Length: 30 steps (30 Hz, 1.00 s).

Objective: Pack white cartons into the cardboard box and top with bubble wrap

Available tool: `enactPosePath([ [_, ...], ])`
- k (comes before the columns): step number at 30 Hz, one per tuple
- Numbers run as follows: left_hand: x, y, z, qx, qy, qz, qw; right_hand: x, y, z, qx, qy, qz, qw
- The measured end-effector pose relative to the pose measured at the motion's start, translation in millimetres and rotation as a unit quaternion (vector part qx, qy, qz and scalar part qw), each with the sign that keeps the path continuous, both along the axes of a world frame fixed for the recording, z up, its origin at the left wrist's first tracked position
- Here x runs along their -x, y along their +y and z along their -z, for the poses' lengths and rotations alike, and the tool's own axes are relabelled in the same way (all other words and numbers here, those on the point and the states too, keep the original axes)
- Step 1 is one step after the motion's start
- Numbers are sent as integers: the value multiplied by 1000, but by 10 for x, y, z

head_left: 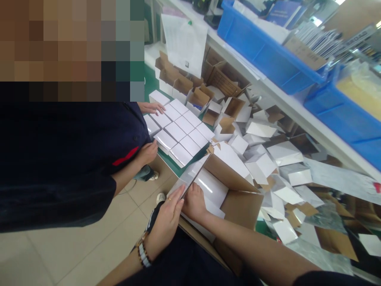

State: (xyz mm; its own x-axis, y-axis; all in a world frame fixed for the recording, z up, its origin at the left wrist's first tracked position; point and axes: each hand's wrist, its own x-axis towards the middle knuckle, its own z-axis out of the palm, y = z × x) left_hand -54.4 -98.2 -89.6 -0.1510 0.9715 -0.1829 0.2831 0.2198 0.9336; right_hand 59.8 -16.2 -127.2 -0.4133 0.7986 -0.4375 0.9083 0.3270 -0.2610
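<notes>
A cardboard box (242, 206), brown inside with a white outer face, stands open in front of me. My left hand (166, 218), with a bracelet at the wrist, grips the edge of its near-left wall, fingers pressed together. My right hand (195, 202) reaches inside the box and is closed against the inner side of that wall; what its curled fingers hold, if anything, is hidden. White, glossy pieces (210, 184) lie inside the box. Beyond it, several small white boxes (178, 129) stand packed together in rows.
A co-worker in a dark shirt (71, 159) stands at the left, both hands at the rows. Open white cartons (260, 159) lie heaped along the green table (177, 169). Blue bins (268, 55) sit on a shelf above. A paper sheet (186, 43) hangs at the back.
</notes>
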Motion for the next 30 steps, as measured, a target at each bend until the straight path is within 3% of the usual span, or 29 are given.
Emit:
enactPosePath([
  [9,-15,-16,-45,6,11,-22,1000,105,9,120,13,-14,35,999],
  [14,-27,-2,-47,6,13,-20,1000,139,18,80,16,-8,52,999],
  [18,-38,6,-29,7,21,-25,999,134,-19,73,7,-7,38,999],
  [24,-37,2,-36,7,16,-30,999,163,-33,199,7,-24,2,1000],
  [27,-32,7,-62,1,8,-24,1000,118,44,124,21,-34,-15,999],
  [30,-14,10,-86,5,7,-21,1000,-175,145,-89,57,-61,-44,996],
])
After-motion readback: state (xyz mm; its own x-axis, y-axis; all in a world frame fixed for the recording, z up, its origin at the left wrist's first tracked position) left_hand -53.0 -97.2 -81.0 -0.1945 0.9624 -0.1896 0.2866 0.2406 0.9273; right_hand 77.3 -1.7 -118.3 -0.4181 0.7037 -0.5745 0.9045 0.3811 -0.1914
